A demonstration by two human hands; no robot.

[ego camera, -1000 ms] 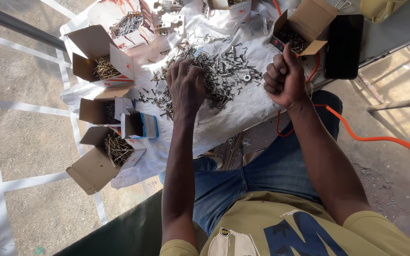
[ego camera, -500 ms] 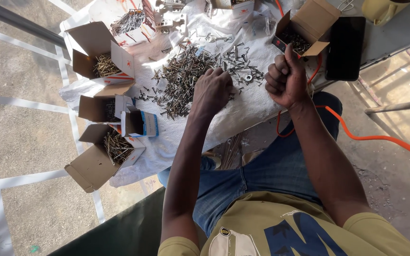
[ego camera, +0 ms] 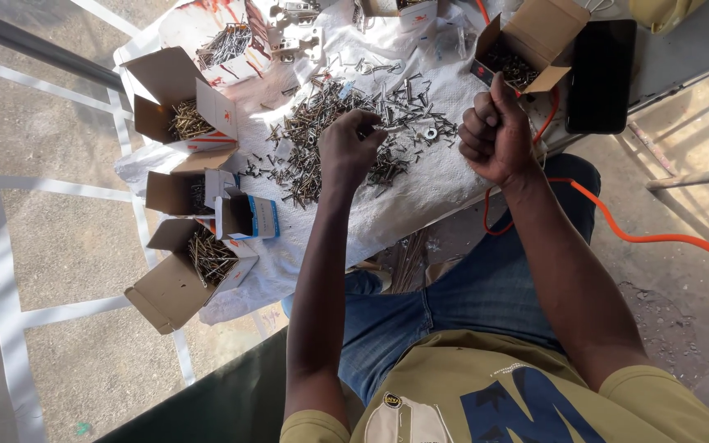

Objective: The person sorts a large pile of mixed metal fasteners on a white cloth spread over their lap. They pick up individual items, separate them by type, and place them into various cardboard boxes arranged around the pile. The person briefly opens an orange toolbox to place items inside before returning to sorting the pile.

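A wide pile of loose mixed screws [ego camera: 313,143] lies on a white cloth [ego camera: 420,201] over the table. My left hand [ego camera: 350,156] rests on the pile's right side, its fingertips pinched on a pale screw. My right hand [ego camera: 494,135] hovers at the table's right edge as a closed fist with the thumb up. I cannot see whether it holds anything. Just above the fist stands an open cardboard box [ego camera: 535,37] with dark screws in it.
Three open cardboard boxes of screws [ego camera: 178,107] [ego camera: 178,193] [ego camera: 182,279] line the left edge, with a small blue-sided box [ego camera: 249,217] beside them. Metal hinges [ego camera: 293,37] lie at the top. A black phone [ego camera: 601,78] sits right, and an orange cable [ego camera: 642,238] trails past my knee.
My left hand has slid to the right across the pile and closed its fingers from a flat spread into a pinch. The right fist has stayed in place.
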